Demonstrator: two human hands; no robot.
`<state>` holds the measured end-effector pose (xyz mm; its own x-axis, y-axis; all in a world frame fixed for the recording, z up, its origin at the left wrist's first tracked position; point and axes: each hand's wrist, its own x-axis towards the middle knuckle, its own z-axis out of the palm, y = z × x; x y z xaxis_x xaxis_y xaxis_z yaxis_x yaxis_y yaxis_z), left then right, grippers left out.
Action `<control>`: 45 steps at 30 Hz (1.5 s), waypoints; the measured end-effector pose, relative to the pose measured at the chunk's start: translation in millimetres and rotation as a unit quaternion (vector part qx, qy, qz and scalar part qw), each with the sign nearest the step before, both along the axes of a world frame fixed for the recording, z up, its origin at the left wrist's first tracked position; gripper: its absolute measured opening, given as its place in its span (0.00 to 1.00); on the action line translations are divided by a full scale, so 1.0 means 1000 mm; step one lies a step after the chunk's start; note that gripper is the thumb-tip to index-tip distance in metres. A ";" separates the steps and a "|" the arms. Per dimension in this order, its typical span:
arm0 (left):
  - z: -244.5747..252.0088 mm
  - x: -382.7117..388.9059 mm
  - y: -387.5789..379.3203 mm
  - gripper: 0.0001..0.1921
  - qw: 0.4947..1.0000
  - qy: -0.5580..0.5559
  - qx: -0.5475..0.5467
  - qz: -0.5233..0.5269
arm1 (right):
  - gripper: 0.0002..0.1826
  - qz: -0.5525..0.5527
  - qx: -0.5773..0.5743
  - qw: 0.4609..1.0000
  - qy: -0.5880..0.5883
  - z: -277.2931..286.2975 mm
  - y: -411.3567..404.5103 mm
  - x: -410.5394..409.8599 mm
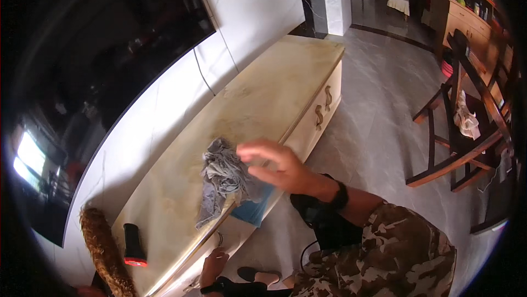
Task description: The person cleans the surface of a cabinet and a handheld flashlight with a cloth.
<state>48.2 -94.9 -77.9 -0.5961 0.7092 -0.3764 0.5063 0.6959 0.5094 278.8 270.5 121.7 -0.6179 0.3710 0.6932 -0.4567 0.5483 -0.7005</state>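
Observation:
A crumpled grey cloth lies on the marble-like top of a long low cabinet. Beside it, my right hand is raised with thumb and fingers apart, slightly blurred, holding nothing that I can see. A blue cloth hangs over the cabinet's front edge beneath the grey one. My left hand is low at the cabinet's front, near a drawer handle; its fingers are partly hidden, so its grip is unclear. On the top at the near end stands or lies a black flashlight-like object with a red rim.
A brown furry roll stands at the cabinet's near end. Along the wall is a large dark television screen. To the right, a wooden chair holds a whitish cloth. Curved handles protrude from the cabinet front.

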 end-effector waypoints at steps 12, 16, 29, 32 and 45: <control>-0.058 -0.029 -0.029 0.21 0.999 -0.011 0.017 -0.025 | 0.09 -0.101 -0.064 0.992 -0.050 -0.115 0.022 -0.054; -0.003 -0.004 0.013 0.23 0.999 -0.035 -0.007 0.015 | 0.09 -0.133 -0.004 0.991 -0.029 -0.118 0.023 -0.051; -0.005 -0.001 0.001 0.25 0.999 -0.045 -0.006 0.018 | 0.09 -0.105 0.016 0.994 -0.009 -0.125 0.017 -0.057; 0.009 0.007 0.010 0.25 0.998 -0.061 -0.007 0.024 | 0.09 -0.107 0.017 0.994 -0.019 -0.123 0.017 -0.054; -0.006 -0.003 0.007 0.25 1.000 0.004 0.007 -0.011 | 0.07 -0.109 0.046 0.993 -0.021 -0.121 0.019 -0.058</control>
